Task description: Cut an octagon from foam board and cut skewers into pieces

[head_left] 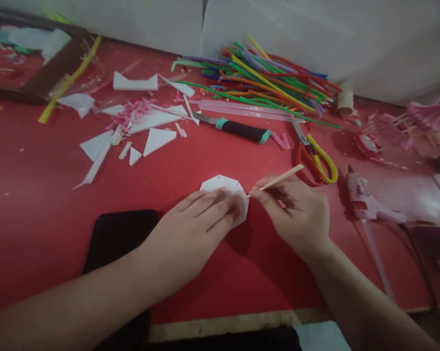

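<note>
Wooden thin stick [278, 179] is pinched in the right hand [296, 212] fingers, its tip at the edge of a flat white eight-sided foam piece [225, 192] that the left hand [190, 234] presses flat on the red counter [40, 204], near red-and-yellow scissors [316, 158].

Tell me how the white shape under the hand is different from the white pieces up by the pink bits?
The white octagon is one many-sided piece, pressed flat by the left hand while the right hand holds a wooden stick to its edge. The white scraps are pointed triangles and slivers, scattered loose with no hand near. Both look like the same thin white sheet lying on the red table.
</note>
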Motion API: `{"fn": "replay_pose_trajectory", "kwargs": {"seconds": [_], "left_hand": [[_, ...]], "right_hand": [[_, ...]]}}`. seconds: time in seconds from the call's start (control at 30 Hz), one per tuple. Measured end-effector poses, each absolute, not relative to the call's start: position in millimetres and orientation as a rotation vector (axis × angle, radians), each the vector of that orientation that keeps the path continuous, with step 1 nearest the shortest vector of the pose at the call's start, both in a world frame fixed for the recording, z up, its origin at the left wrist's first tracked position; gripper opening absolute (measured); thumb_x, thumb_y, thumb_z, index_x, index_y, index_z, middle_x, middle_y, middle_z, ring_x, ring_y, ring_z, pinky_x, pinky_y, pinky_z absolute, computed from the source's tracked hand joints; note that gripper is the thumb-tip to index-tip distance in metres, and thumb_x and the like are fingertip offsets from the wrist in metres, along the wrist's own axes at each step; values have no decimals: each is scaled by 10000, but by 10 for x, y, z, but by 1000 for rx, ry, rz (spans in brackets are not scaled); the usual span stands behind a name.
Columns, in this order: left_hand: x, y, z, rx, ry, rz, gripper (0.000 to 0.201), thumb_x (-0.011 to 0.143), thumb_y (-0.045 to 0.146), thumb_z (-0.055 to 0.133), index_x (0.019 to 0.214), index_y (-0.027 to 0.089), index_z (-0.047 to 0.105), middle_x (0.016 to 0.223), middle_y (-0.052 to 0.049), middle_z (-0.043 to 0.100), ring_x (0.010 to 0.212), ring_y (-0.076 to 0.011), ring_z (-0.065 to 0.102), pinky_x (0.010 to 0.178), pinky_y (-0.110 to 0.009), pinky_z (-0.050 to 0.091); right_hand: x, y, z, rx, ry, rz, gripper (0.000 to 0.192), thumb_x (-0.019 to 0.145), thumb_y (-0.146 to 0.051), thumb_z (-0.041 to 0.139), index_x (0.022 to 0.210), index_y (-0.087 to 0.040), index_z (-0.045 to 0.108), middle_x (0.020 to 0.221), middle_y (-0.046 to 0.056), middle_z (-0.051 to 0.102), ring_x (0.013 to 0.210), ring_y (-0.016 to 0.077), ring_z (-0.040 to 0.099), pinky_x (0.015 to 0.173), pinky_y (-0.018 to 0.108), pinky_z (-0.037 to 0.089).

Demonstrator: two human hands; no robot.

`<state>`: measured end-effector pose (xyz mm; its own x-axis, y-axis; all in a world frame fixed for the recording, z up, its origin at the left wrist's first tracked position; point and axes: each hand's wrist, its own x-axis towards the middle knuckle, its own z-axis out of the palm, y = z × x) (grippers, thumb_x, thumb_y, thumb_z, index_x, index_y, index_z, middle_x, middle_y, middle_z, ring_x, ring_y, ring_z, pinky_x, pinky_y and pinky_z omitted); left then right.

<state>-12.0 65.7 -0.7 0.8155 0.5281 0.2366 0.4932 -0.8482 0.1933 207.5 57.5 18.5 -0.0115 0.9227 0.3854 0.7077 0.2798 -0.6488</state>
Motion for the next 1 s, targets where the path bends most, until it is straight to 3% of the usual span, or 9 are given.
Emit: {"fn": "replay_pose_trajectory", "kwargs": {"seconds": [1.0], "left_hand": [[-120,650,-2,2899,813,403,570,900,54,378,1456,135,469,1497,-44,529,1388,-263,476,1119,-428,404]], "right_hand": [[2072,579,205,-1471,-1849,311,25,886,-210,686,873,-230,694,870,-2,772,734,154,717,685,273,572]]}}
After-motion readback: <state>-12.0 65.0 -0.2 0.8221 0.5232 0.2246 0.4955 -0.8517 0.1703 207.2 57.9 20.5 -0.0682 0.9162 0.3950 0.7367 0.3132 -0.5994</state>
